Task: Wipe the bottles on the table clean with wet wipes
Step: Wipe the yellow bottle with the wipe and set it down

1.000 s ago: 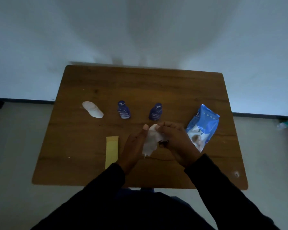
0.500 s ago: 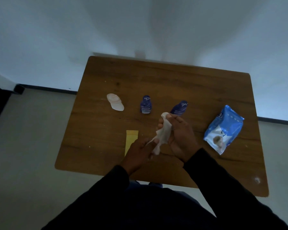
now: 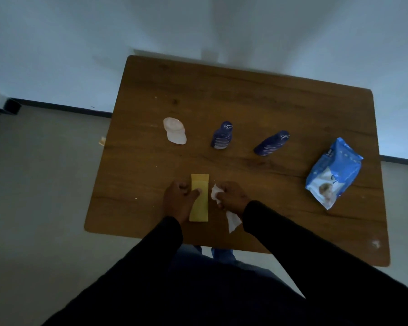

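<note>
Right hand point(image 3: 231, 196) is clenched around a crumpled white wet wipe point(image 3: 232, 222), one bunch poking out by the knuckles and a loose tail trailing back under the wrist toward the near table edge. Left hand point(image 3: 178, 200) sits just beside it with fingers curled, thumb laid across the left edge of a flat yellow bottle point(image 3: 199, 200) lying on the wooden table point(image 3: 245, 102); whether the fingers actually wrap under it, I cannot tell. The two hands are close, the yellow bottle between them.

Farther back, three bottles stand in a row: one white bottle point(image 3: 174, 131) on the left, then two dark blue bottles, the middle one point(image 3: 222, 135) and the right one point(image 3: 271, 143), both with pale stripes and white script too small to read. That makes four bottles in all.

One blue wipes pack point(image 3: 333, 171) lies well to the right, a small picture on its white panel, lettering illegible.
</note>
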Demonstrator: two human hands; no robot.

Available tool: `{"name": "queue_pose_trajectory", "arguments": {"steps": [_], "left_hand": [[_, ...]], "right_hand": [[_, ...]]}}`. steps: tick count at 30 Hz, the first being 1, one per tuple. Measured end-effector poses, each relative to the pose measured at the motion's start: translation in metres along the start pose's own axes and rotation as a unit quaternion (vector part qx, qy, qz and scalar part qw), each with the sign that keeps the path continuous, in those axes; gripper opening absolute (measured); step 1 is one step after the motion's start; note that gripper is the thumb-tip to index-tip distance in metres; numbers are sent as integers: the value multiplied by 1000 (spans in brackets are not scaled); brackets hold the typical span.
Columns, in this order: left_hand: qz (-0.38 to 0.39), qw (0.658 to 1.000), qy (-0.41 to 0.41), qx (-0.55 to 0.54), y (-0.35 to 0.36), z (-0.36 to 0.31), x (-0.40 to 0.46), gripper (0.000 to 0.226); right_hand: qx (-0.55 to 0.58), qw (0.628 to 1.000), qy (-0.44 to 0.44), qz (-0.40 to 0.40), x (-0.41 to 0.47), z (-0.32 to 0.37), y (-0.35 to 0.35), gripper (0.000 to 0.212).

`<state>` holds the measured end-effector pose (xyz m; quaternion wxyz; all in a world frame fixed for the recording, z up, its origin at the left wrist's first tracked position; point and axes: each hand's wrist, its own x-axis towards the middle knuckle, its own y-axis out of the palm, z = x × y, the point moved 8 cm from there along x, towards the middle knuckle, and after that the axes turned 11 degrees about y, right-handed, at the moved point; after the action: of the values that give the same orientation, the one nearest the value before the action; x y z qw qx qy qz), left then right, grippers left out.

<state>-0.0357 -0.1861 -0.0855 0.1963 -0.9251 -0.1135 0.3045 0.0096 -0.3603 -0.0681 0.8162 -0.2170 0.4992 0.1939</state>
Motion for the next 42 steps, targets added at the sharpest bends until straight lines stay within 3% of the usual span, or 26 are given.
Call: {"name": "queue_pose_trajectory", "arguments": {"steps": [2, 7, 11, 16, 20, 23, 26, 30, 35, 39, 42], "left_hand": [[19, 1000, 16, -1, 5, -3, 6, 51], [30, 998, 48, 8, 2, -11, 14, 38], [75, 990, 77, -93, -4, -36, 1, 21], [52, 956, 131, -257, -35, -112, -34, 21], [78, 927, 170, -324, -43, -179, -60, 35], [113, 911, 181, -352, -42, -220, -76, 27], [150, 892, 156, -397, -37, -239, -87, 36], [183, 867, 110, -450, -31, -244, -96, 65], [192, 878, 155, -410, -25, -254, -115, 56], [193, 877, 159, -411, -25, -262, -122, 60], [195, 876, 171, -407, -30, -266, -122, 65]], "right_hand": [[-42, 999, -6, 4, 4, 4, 11, 20], [-20, 999, -3, 28, -8, 15, 18, 14], [61, 997, -20, 48, -39, 26, 6, 9], [127, 982, -120, 76, -109, 67, -14, 29], [125, 956, -265, -7, -170, 104, -47, 30], [112, 927, -343, -105, -209, 120, -78, 33], [46, 881, -406, -236, -237, 122, -103, 43], [-130, 805, -473, -333, -267, 116, -108, 51], [-295, 763, -458, -348, -277, 120, -83, 61], [-323, 746, -433, -390, -283, 128, -89, 65], [-341, 747, -428, -377, -287, 123, -91, 61]]}}
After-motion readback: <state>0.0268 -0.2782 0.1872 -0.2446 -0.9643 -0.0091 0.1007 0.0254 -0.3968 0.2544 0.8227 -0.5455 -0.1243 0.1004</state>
